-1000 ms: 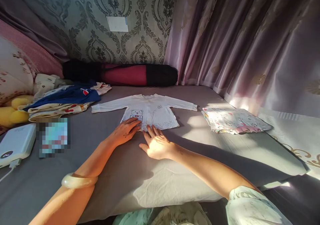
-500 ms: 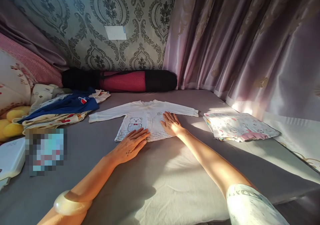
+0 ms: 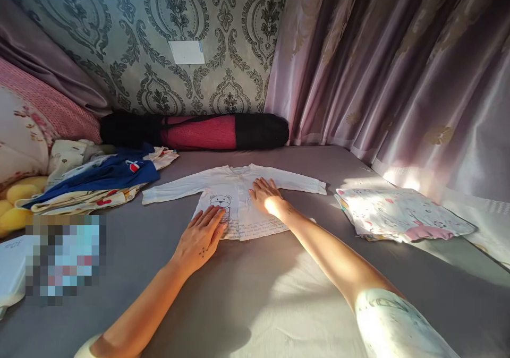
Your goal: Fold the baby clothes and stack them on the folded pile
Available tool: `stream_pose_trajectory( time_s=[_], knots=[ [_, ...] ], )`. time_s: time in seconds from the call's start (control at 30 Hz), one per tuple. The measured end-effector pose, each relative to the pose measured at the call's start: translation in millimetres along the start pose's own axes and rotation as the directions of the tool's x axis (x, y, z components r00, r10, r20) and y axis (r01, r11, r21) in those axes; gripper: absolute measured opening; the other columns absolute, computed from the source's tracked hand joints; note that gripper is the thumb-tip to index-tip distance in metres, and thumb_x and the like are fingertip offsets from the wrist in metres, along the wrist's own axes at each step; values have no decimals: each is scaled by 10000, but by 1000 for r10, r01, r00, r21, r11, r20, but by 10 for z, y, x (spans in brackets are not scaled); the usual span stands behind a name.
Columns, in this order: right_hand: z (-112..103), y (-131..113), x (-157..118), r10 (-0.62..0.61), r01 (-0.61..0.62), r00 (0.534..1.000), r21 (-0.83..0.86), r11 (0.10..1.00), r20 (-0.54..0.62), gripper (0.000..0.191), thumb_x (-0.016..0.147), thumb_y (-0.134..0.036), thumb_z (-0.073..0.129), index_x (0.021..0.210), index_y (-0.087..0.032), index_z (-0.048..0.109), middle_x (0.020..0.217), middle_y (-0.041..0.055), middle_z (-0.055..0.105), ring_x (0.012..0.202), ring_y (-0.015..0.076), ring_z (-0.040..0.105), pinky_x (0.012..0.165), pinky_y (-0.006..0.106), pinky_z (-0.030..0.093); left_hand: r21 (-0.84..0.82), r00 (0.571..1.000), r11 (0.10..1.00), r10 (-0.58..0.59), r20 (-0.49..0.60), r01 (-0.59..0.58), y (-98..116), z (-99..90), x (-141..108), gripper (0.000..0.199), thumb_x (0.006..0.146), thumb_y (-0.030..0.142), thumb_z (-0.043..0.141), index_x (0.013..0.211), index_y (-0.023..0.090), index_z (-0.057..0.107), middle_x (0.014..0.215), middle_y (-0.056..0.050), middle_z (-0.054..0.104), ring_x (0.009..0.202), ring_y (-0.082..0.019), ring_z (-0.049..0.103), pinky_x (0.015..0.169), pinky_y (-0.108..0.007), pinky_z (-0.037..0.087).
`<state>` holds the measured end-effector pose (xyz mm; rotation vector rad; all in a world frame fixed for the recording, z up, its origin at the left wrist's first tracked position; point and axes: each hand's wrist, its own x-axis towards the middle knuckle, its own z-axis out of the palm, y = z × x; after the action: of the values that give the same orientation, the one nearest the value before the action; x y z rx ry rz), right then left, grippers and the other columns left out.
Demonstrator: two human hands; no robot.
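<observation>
A small white long-sleeved shirt (image 3: 243, 217) lies spread on the grey bed sheet (image 3: 255, 289), its sleeves stretched out to both sides. A bear drawing and lines of print mark its front. My left hand (image 3: 202, 236) rests flat over the lower left part of the shirt, covering some of the bear. My right hand (image 3: 266, 196) lies on the right half of the chest, fingers spread and pointing away from me. Neither hand grips the cloth.
Folded patterned clothes (image 3: 402, 214) lie to the right. On the left is a heap of clothes (image 3: 99, 177) with a yellow plush thing (image 3: 19, 201) beside it. A black and red bolster-like roll (image 3: 199, 130) lies along the wall; curtains (image 3: 338, 66) hang at the right.
My left hand has slid to the left across the shirt's lower part. My right hand has shifted slightly left, toward the middle of the chest. The view has moved a little.
</observation>
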<state>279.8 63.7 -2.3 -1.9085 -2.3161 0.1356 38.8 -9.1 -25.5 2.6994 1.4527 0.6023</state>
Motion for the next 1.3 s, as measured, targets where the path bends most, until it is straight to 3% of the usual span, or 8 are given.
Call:
stream_pose_trajectory(
  time_s=[0.1,0.33,0.5,0.7,0.83,1.0,1.1,1.3],
  knots=[
    [81,-53,321,30,-35,996,51,998,85,574,1012,-356,206,1476,-70,385,1568,142,312,1464,254,229,1190,442,161,22,1000,1000,-14,23,14,-75,45,-17,505,997,436,283,1402,218,491,1461,-97,497,1379,-264,422,1149,-490,347],
    [163,32,912,147,-149,988,37,988,53,555,999,-284,218,1495,-60,325,1584,148,275,1458,228,236,1172,417,185,21,999,1000,-5,46,4,-91,156,-59,503,993,458,296,1393,229,496,1477,-96,477,1380,-260,422,1143,-488,357],
    [315,75,1052,194,-193,980,26,981,-48,552,987,-271,229,1491,-86,357,1578,140,291,1457,249,235,1174,444,162,35,999,999,-13,52,11,-78,126,-47,483,996,442,313,1388,222,492,1472,-94,485,1381,-255,421,1139,-485,368],
    [253,103,1088,190,-190,982,21,982,5,543,987,-268,242,1485,-85,359,1567,142,316,1440,261,269,1157,446,205,41,999,999,-36,-3,36,-61,65,-22,436,991,413,360,1339,205,522,1411,-108,549,1330,-262,486,1094,-481,425],
    [173,-142,1070,149,-149,988,14,989,-24,554,978,-269,271,1496,-85,340,1580,161,276,1460,264,228,1168,432,175,83,997,995,-59,-52,63,-59,56,-15,430,998,394,346,1291,156,554,1371,-132,580,1310,-270,507,1097,-481,420],
    [371,-738,983,-210,209,978,49,977,15,604,997,-357,227,1500,-34,315,1590,163,247,1473,256,196,1192,396,150,102,997,993,-45,-60,51,-72,91,-29,434,997,376,347,1311,155,548,1406,-136,548,1356,-275,452,1121,-493,389],
    [496,-907,1065,-204,201,977,61,978,57,606,1000,-363,215,1503,-38,307,1596,163,228,1479,258,176,1194,410,144,140,998,988,-58,-33,62,-72,117,-52,445,1010,324,295,1338,148,539,1439,-134,515,1376,-270,425,1134,-505,363],
    [532,-847,1410,-93,91,995,69,994,32,592,1014,-374,213,1507,-60,307,1595,151,241,1482,252,148,1201,422,101,197,993,974,-116,14,111,-35,146,-102,476,1016,349,275,1395,173,502,1503,-145,431,1407,-293,370,1127,-530,347]
  ],
)
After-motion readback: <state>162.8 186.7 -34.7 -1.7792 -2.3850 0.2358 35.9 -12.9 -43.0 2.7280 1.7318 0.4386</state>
